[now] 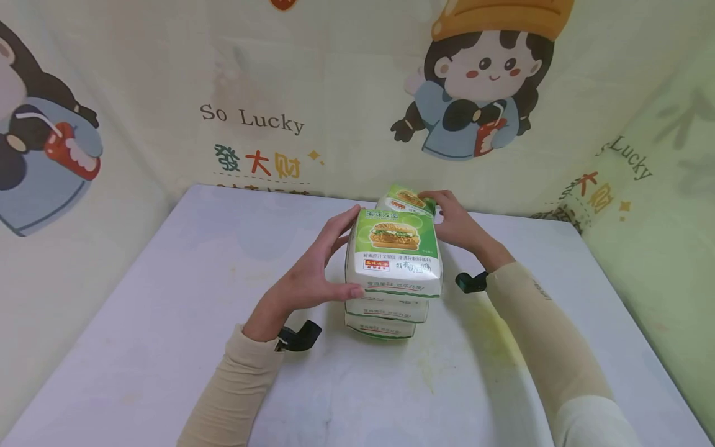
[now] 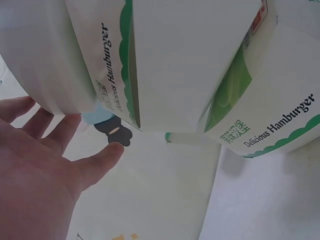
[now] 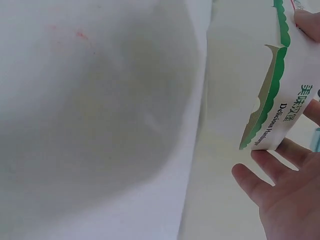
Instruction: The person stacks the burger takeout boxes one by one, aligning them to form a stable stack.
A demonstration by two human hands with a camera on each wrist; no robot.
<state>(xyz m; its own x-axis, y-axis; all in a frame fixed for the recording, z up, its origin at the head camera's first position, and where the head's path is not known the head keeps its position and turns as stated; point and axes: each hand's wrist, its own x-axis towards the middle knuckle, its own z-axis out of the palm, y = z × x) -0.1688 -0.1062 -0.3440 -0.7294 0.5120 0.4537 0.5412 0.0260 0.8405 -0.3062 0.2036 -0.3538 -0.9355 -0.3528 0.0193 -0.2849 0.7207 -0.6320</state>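
Observation:
Three paper hamburger boxes stand in a stack. The top box [image 1: 395, 267] has a green lid with a burger picture, and the lower boxes [image 1: 385, 309] show only their front edges. My left hand [image 1: 304, 276] grips the top box at its left side, thumb at the front lower corner and fingers along the far left side. Behind the stack, my right hand [image 1: 460, 223] holds another hamburger box [image 1: 393, 203] by its right side. The right wrist view shows this box's side [image 3: 270, 107], with a gap under its green scalloped edge. The top box partly hides it.
The boxes stand on a white table [image 1: 223, 267] with yellowish stains at the right. A printed cloth backdrop [image 1: 346, 93] rises close behind the far table edge and along both sides. A dark wrist camera [image 1: 301, 336] is strapped at each wrist.

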